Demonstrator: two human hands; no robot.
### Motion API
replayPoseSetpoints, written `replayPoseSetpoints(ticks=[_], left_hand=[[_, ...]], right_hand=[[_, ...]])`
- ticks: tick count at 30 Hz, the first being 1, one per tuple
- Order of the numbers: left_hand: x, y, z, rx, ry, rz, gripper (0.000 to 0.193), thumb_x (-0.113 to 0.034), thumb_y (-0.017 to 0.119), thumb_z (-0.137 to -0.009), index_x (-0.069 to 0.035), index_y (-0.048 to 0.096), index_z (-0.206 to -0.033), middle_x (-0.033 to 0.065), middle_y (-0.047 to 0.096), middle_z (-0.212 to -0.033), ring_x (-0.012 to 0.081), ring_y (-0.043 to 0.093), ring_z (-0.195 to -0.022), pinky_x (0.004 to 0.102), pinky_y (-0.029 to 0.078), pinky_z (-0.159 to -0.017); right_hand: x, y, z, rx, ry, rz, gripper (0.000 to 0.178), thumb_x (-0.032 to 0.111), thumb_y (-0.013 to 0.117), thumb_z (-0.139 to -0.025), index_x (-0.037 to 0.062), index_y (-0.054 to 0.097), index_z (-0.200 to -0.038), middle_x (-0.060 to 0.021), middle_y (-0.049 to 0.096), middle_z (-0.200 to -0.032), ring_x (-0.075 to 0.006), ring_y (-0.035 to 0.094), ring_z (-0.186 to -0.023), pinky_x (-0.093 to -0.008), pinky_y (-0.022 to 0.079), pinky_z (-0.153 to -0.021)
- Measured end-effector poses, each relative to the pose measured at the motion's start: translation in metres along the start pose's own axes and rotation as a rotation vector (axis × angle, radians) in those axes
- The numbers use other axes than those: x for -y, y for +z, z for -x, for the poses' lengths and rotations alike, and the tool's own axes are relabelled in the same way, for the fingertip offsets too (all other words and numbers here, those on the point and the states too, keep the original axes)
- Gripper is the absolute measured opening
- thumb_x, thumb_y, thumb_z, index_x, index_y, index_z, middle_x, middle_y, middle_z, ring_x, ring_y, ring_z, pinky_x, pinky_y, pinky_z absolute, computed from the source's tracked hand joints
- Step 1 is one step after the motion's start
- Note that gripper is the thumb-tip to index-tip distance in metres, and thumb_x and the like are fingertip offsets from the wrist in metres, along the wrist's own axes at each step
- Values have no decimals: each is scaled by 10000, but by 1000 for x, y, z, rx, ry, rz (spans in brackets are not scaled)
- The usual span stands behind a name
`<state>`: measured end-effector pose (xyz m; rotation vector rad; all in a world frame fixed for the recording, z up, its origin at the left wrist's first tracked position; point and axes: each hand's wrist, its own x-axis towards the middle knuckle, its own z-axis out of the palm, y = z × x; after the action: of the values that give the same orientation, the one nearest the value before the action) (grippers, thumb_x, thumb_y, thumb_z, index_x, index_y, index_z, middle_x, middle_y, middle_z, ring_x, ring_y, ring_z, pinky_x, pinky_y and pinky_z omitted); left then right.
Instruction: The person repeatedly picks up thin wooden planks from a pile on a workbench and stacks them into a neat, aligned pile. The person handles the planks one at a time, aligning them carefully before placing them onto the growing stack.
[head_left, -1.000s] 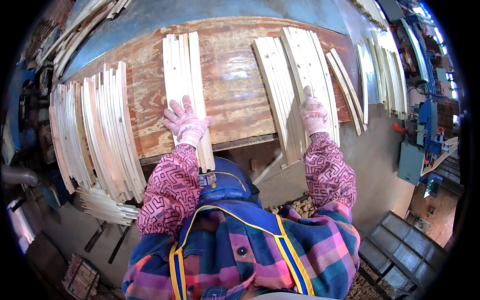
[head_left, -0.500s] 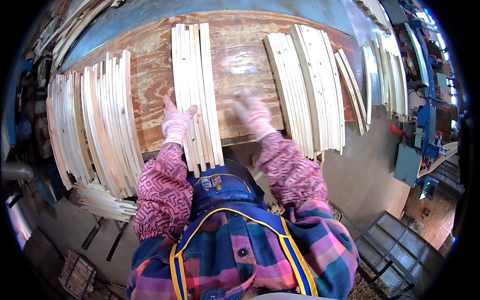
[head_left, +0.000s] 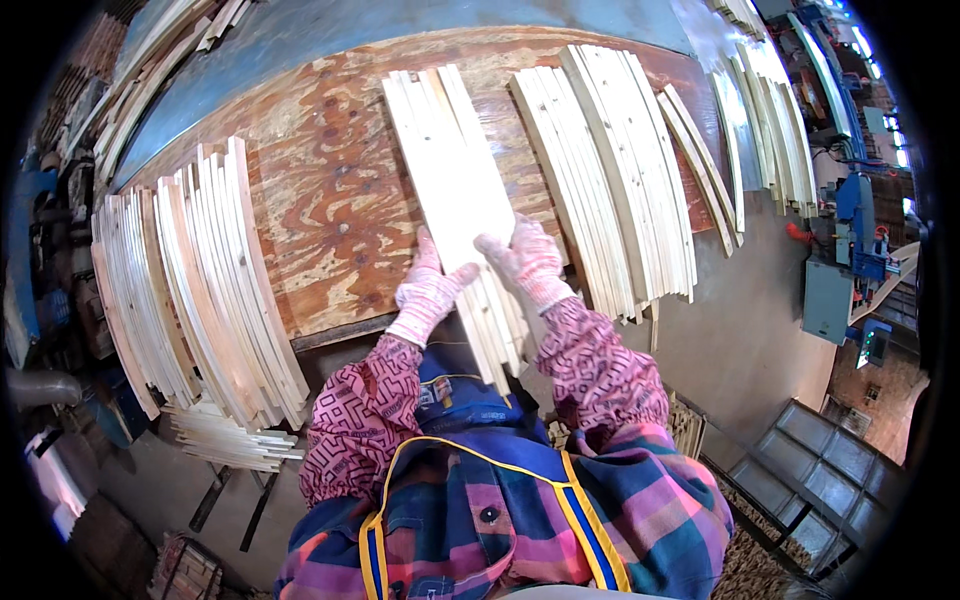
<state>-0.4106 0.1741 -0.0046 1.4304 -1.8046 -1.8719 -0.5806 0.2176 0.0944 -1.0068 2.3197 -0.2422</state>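
On the plywood board [head_left: 320,190], our bundle of pale wood strips [head_left: 450,170] now sits slanted and closer to the right-hand stack; half a second ago it ran straighter, further left, with our right hand just a blur over bare board between the two. Now both hands are on it; our left hand [head_left: 432,285] is half curled around the left edge with the thumb on top, and our right hand [head_left: 526,260] clasps the right edge the same way; fingertips underneath are hidden, so we can't tell how far they wrap. The near ends stick out past the board over our blue apron [head_left: 455,405], a bit uneven.

As for what's crowding us, the right-hand stack [head_left: 630,170] stands just beside our right hand, so not much room that side; two loose strips [head_left: 700,165] lie beyond it; more strips [head_left: 205,280] line the board's left end, and a blue machine [head_left: 855,235] stands well off to the right.
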Motion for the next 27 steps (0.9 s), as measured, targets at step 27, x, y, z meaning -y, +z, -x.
replayPoseSetpoints(ticks=[27], left_hand=[[-89,187,-76,48,-83,244,1002,-209,824,-777,-50,189,-1535,157,552,-1356,256,553,-1202,348,458,-1009]], right_hand=[[-316,-162,-117,-561,228,6,666,525,561,-953,67,490,-1431,-162,556,-1402,-319,528,-1290,-379,395,-1090]])
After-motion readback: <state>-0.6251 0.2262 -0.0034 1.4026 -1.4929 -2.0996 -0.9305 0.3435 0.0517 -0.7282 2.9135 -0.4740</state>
